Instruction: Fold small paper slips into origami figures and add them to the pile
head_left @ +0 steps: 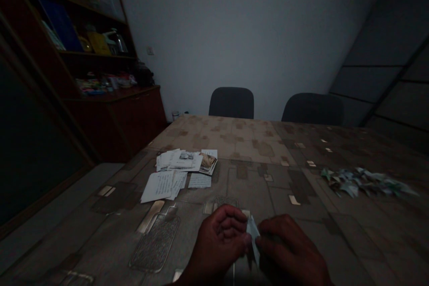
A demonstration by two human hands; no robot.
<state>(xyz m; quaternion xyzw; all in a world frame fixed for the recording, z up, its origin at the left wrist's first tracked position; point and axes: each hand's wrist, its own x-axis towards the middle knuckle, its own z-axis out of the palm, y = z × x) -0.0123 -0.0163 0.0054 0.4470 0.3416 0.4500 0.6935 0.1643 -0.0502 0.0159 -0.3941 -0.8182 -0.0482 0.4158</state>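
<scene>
My left hand [217, 242] and my right hand [288, 250] are together at the bottom centre, over the patterned tablecloth [241, 143]. Between their fingertips both hands pinch a small pale blue-green folded paper [254, 236], which stands tilted with its lower part hidden. Ahead on the left lie loose handwritten sheets [162, 186] and a stack of papers with photographs [182, 161]. To the right lies a loose heap of small folded paper pieces [362, 182], well apart from my right hand.
A dark wooden cabinet with shelves [90, 53] holding books and assorted items stands at the far left. Beyond the table's far edge are a small cup [175, 115] and two dark chairs [231, 103]. A dark panelled surface [378, 76] rises at the right.
</scene>
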